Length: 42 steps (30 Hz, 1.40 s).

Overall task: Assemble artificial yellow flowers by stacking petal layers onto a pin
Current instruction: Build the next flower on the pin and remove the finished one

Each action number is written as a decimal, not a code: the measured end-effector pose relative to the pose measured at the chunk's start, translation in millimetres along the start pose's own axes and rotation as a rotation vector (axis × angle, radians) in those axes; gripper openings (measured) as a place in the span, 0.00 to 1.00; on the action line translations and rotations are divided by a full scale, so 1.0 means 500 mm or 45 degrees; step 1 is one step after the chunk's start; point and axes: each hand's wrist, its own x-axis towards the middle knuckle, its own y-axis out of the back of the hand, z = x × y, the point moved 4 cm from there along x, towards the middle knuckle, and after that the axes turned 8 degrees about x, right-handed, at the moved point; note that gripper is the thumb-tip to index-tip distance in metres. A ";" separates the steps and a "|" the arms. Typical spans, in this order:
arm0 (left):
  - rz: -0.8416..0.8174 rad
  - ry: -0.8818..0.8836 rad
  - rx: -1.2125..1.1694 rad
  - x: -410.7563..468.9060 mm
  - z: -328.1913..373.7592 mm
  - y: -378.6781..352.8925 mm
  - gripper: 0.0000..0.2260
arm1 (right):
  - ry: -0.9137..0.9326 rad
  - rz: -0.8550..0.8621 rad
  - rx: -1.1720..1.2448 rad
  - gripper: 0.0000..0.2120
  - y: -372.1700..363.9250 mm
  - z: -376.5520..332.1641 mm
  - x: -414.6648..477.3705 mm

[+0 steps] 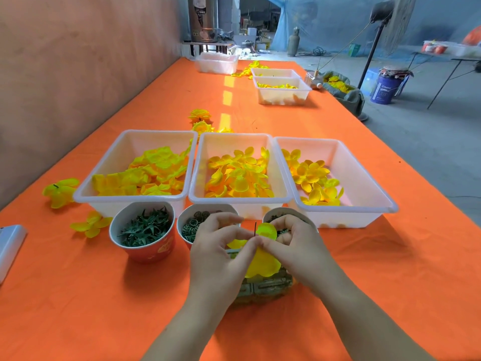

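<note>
Head: table edge (426,204) beyond right hand (294,246)

On the left, a plain tan wall (78,61), flush against a long table (78,308) draped in orange cloth. Down the cloth's middle, a broken line of bright sunlit patches (227,97). To the right, bare grey concrete floor (421,152). Beyond the table's far end, a tall steel urn (203,16), a grey gas cylinder (292,44) and pale blue netting (317,22) hung like a curtain. Further right, a pedestal fan (381,11), a blue bucket (385,87) near its pole, a thin-legged side table (466,59).
</note>
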 end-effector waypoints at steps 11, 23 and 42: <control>-0.088 -0.147 -0.060 -0.003 -0.035 -0.022 0.03 | 0.384 0.113 -0.784 0.08 0.041 -0.122 0.276; -0.031 -0.197 -0.111 -0.002 -0.043 -0.023 0.06 | 0.336 -0.166 -1.245 0.14 -0.098 -0.079 0.426; 0.120 0.211 -0.368 0.062 -0.032 0.052 0.07 | 0.356 -0.014 0.161 0.03 0.058 -0.172 0.254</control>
